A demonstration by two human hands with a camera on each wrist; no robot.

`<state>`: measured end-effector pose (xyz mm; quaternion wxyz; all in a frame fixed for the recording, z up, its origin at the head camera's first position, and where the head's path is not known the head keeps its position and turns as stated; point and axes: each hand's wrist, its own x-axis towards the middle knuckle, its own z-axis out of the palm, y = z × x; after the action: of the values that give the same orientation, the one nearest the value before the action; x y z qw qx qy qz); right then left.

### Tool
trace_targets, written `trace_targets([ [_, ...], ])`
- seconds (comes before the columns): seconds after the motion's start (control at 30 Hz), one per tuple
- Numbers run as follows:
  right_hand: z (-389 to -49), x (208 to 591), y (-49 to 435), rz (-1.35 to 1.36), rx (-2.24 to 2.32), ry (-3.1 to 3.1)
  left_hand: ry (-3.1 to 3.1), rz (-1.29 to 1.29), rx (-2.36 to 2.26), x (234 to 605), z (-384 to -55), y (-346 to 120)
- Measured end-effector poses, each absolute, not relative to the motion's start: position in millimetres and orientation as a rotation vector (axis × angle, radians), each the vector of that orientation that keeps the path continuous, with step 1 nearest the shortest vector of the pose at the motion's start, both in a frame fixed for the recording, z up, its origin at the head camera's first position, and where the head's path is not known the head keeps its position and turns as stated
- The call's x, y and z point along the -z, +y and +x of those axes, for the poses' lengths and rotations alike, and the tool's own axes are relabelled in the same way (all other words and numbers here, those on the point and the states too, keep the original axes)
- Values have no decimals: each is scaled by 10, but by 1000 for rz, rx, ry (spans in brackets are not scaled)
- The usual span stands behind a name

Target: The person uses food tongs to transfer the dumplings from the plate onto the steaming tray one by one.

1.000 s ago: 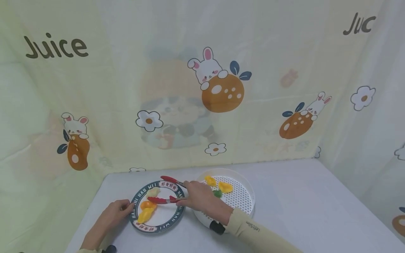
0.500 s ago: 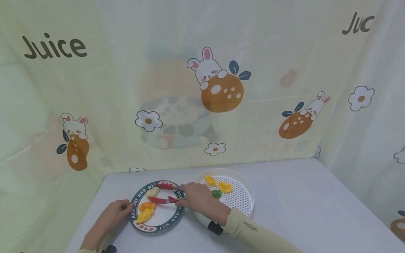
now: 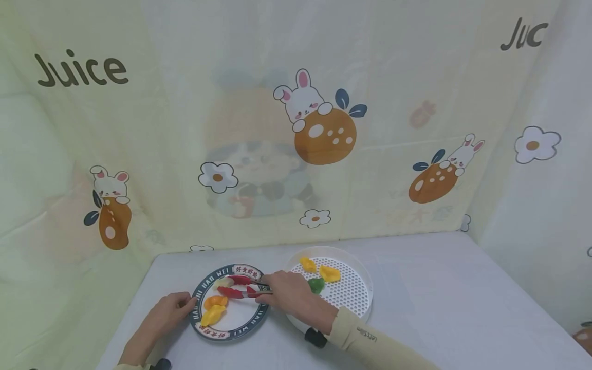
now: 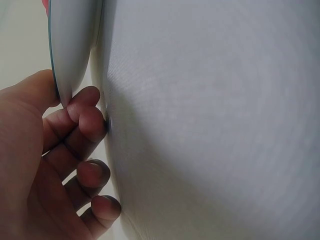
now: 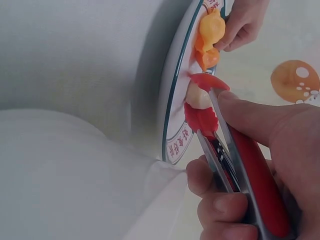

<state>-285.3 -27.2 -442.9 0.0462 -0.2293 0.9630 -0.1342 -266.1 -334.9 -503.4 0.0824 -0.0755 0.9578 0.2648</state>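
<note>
My left hand [image 3: 162, 316] pinches the left rim of a round plate [image 3: 242, 318] with a dark green patterned border; in the left wrist view the thumb [image 4: 42, 90] lies on one side of the rim and fingertips on the other. My right hand [image 3: 296, 295] grips metal tongs [image 5: 232, 150] with red tips and red handle. Their tips stand on either side of a cream toy dumpling [image 5: 199, 97] on the plate's upper left. An orange toy dumpling [image 3: 215, 301] and a yellow one [image 3: 213, 315] lie next to it.
Right of the plate, partly behind the right forearm, stands a round white perforated tray [image 3: 349, 293]. It holds two yellow dumplings [image 3: 330, 273] and a green one [image 3: 316, 285]. A printed curtain [image 3: 370, 195] hangs behind the white table [image 3: 425, 298].
The upper tong arm has come down from the plate's far rim toward the lower one, closing in on the cream dumpling. The left hand stays at the rim.
</note>
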Motion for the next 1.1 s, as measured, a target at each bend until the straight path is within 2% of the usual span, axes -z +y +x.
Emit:
trace_targets([
  [0.5, -2813, 4200, -173, -674, 531, 2937, 2844, -240, -783, 5016, -2651, -3340],
  [1.1, -2778, 4247, 22, -694, 590, 2944, 2826, -247, -804, 5008, -2634, -3336],
])
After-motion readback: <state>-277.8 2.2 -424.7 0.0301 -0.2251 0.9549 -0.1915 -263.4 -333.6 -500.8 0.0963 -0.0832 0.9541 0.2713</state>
